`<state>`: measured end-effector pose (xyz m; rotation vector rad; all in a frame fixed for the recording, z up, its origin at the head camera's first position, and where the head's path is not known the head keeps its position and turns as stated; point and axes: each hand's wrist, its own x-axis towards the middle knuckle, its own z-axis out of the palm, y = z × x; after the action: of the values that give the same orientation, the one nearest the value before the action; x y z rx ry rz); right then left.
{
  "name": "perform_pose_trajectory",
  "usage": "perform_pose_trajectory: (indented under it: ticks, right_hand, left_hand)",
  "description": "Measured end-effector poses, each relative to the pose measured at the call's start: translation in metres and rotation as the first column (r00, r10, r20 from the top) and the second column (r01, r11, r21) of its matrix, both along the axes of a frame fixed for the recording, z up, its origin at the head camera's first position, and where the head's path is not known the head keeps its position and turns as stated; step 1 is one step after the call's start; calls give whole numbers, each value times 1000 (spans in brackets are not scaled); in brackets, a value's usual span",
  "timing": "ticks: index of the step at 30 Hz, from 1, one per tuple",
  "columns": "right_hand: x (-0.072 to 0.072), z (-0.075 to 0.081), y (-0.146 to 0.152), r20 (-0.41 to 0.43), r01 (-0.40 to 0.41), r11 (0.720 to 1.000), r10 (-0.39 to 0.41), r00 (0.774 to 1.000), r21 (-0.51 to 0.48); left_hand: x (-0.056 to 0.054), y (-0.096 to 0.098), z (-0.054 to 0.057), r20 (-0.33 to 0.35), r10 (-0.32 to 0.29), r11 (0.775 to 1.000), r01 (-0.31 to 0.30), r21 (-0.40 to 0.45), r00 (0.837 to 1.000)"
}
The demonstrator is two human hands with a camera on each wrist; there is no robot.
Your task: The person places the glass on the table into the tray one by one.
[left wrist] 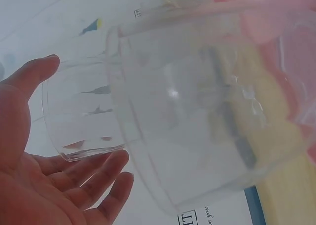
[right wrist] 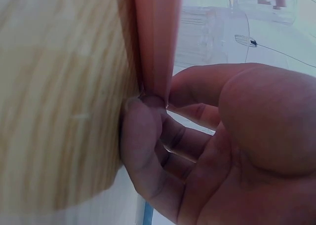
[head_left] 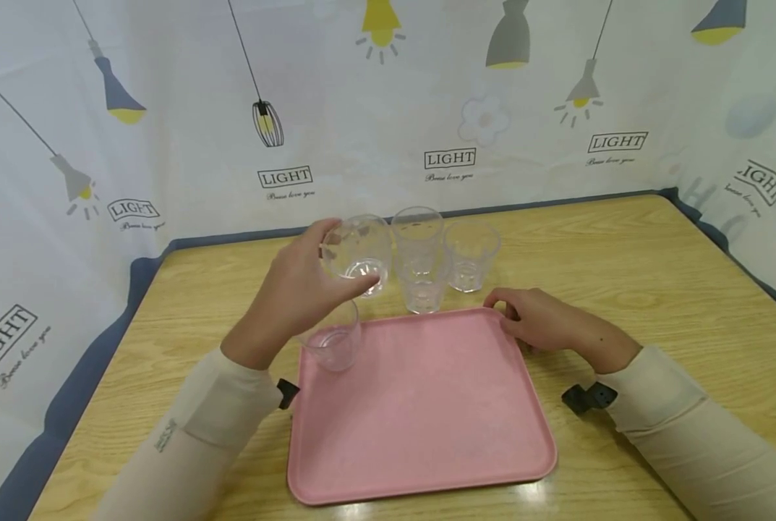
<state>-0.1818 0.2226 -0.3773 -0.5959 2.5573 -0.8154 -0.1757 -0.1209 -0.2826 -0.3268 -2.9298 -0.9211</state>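
Note:
My left hand (head_left: 303, 282) is curled round a clear plastic cup (head_left: 359, 242), thumb on the near side and fingers behind. In the left wrist view that cup (left wrist: 81, 104) sits between the thumb and the fingers. Another clear cup (head_left: 334, 346) stands on the far left corner of the pink tray (head_left: 427, 405), below the left hand; it looms large in the left wrist view. At the tray's far right corner, my right hand (head_left: 544, 318) pinches the rim. The right wrist view shows its fingers against the tray edge (right wrist: 157, 37).
Behind the tray, several more clear cups stand close together on the wooden table (head_left: 622, 289): one at the back (head_left: 416, 224), one in front (head_left: 422, 293) and one at the right (head_left: 471, 253). A printed cloth (head_left: 361, 108) hangs behind the table.

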Motion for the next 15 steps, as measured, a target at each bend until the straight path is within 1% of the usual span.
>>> perform_pose_trajectory:
  ticks: [7, 13, 15]
  right_hand:
    - [-1, 0, -1, 12, 6, 1000, -6, 1000, -2]
    - [-1, 0, -1, 13, 1, 1000, -1, 1000, -4]
    - [-1, 0, -1, 15, 5, 1000, -5, 1000, 0]
  left_hand:
    - [12, -2, 4, -26, -35, 999, 35, 22, 999]
    - [22, -3, 7, -24, -57, 997, 58, 57, 998]
    - [25, -3, 9, -30, -65, 996, 67, 56, 997]
